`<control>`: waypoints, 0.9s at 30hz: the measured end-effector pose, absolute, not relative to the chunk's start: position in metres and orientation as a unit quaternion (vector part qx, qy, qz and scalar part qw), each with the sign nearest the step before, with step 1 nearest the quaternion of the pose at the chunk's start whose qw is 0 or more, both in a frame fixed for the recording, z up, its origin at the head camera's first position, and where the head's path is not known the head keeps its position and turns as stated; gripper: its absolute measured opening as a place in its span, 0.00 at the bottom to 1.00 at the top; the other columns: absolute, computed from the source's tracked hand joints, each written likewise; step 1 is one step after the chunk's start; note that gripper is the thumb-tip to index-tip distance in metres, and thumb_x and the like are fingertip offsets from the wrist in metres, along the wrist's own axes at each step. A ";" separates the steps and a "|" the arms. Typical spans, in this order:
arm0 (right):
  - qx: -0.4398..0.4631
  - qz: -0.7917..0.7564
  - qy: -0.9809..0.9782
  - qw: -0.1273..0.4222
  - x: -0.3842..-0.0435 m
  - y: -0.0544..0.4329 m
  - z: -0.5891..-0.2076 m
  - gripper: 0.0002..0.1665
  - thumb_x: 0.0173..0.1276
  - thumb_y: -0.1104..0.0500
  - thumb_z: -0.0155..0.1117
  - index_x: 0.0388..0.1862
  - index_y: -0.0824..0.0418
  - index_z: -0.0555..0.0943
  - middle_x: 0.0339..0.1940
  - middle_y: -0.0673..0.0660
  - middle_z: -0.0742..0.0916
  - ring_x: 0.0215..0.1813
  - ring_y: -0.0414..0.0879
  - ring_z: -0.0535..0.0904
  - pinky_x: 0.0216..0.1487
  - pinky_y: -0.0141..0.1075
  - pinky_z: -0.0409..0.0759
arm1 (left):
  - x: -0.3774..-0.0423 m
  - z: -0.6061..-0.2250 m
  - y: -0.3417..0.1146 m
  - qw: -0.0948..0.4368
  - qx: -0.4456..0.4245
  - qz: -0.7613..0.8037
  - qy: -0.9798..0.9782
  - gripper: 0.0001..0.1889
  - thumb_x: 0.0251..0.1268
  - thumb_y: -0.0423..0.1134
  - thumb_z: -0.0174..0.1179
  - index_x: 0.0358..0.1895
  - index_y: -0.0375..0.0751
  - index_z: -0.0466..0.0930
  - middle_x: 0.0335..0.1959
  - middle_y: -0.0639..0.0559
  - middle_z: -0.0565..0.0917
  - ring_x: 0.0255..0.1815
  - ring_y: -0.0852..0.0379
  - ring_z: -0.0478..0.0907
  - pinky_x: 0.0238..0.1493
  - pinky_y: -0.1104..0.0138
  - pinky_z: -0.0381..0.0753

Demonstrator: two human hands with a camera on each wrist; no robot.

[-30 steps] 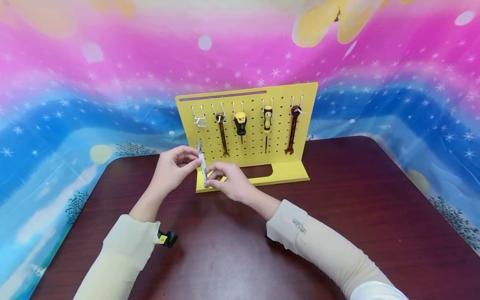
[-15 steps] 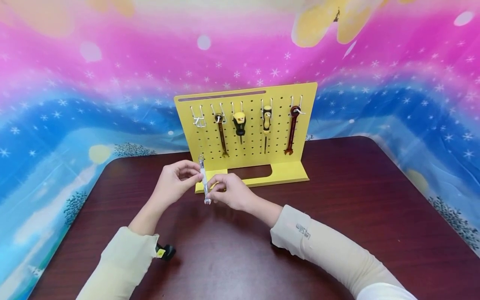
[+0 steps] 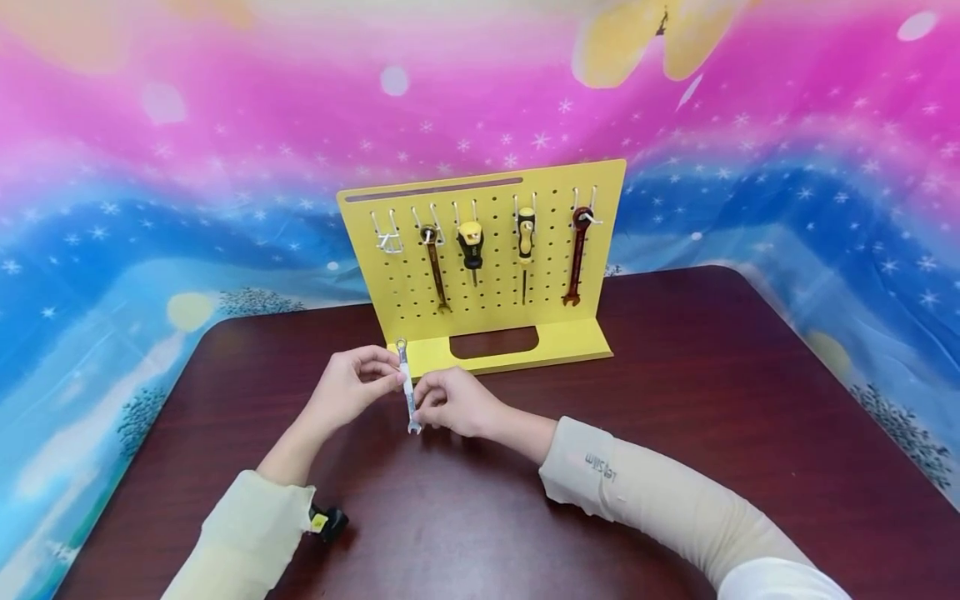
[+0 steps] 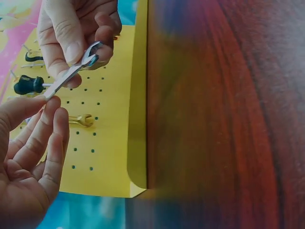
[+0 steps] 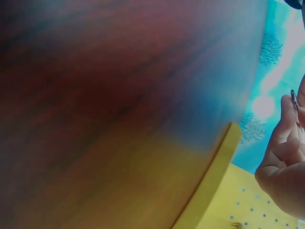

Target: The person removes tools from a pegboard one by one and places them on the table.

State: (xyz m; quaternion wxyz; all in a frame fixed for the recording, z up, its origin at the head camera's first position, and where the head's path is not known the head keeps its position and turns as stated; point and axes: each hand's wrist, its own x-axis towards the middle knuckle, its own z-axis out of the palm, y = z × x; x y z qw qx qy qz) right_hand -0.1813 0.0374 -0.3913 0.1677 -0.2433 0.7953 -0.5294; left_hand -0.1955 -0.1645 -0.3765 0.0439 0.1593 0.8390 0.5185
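- Head view: the slim silver metal wrench with a white middle section (image 3: pixel 408 390) sits left of centre in the frame, between the two hands, its long axis running nearly up and down, with the ring end at the top and the forked end at the bottom.
- The bare left hand (image 3: pixel 352 387) comes in from the left of it; its thumb and fingertips are clamped on the white section, above mid-length.
- On the other side, the bare right hand (image 3: pixel 461 404) reaches in from the right, thumb and forefinger together on the shaft lower down — it is the one nearer the forked end, while the left is nearer the ring.
- Left wrist view: the shaft slants from lower left to upper right, the left fingers pinching it at lower left and the right thumb pressed along it near the fork; the ring end is hidden there.
- Right wrist view: the right hand is cut off at the right edge, so its grip cannot be told from that side.
- Beyond both hands, the yellow perforated board (image 3: pixel 609 200) stands on the dark red-brown table (image 3: pixel 675 358); in the head view the ring end points up toward its lower left corner — I judge that any shift of grip turns on this ring-up line.
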 end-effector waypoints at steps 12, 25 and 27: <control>-0.232 -0.512 0.806 0.187 -0.176 0.037 -0.408 0.05 0.62 0.71 0.68 0.34 0.69 0.80 0.25 0.63 0.89 0.19 0.44 0.77 0.17 0.28 0.72 | -0.197 -0.396 -0.165 0.079 0.163 0.502 0.846 0.09 0.62 0.31 0.67 0.43 0.30 0.82 0.32 0.40 0.90 0.32 0.64 0.85 0.36 0.73 0.80; -0.237 -0.470 0.827 0.197 -0.179 0.033 -0.415 0.05 0.62 0.70 0.68 0.34 0.68 0.80 0.24 0.63 0.89 0.19 0.40 0.76 0.20 0.25 0.71 | -0.197 -0.404 -0.166 0.122 0.128 0.514 0.839 0.10 0.64 0.30 0.65 0.45 0.27 0.80 0.34 0.37 0.89 0.34 0.54 0.87 0.39 0.69 0.83; -0.242 -0.463 0.830 0.197 -0.180 0.033 -0.416 0.05 0.62 0.70 0.69 0.34 0.68 0.80 0.24 0.62 0.89 0.20 0.39 0.77 0.21 0.25 0.72 | -0.198 -0.406 -0.166 0.123 0.126 0.513 0.840 0.10 0.63 0.29 0.64 0.45 0.27 0.80 0.34 0.37 0.89 0.33 0.54 0.87 0.38 0.70 0.83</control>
